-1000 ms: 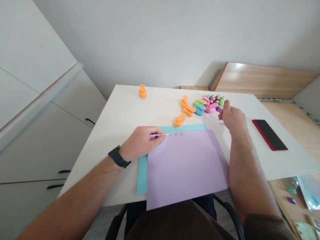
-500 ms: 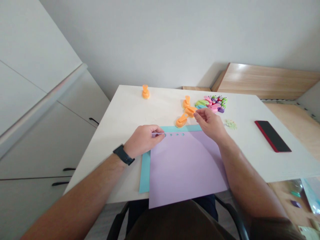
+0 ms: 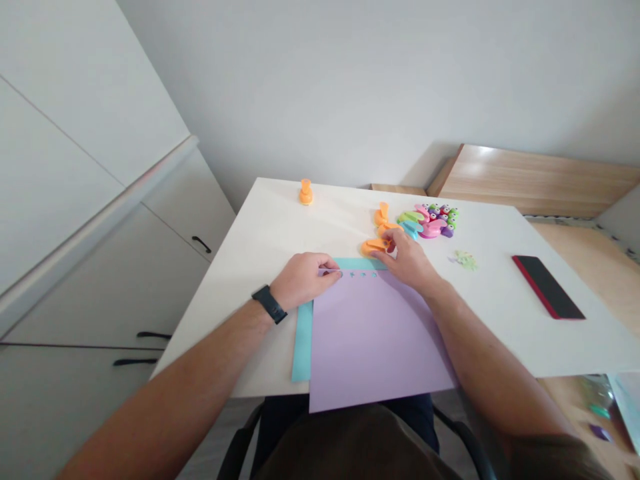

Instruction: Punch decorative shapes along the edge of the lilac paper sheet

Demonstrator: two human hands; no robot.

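Observation:
My left hand [image 3: 311,279] pinches the top left corner of a lilac sheet of paper [image 3: 380,340] between thumb and fingers. A row of small punched shapes, a star among them, runs along the sheet's top edge beside my thumb. Under it lies a turquoise sheet [image 3: 302,347], showing at the left and top. My right hand [image 3: 406,259] has its thumb and fingers closed around the lever end of an orange craft punch [image 3: 371,249], just beyond the top edge of the papers. Another orange punch [image 3: 387,229] sits right behind my fingers, partly hidden.
One orange punch [image 3: 306,193] stands alone at the back left. A third near the pile [image 3: 381,214] adjoins green, blue and pink punches [image 3: 433,229] and several small eyed figures [image 3: 444,215]. Pale paper cut-outs [image 3: 466,261] and a black-and-red flat object [image 3: 547,287] lie at right.
My right hand has come down and left onto the nearest orange punch, which has turned so its lever points right. My left hand still pinches the lilac sheet. The view has shifted slightly.

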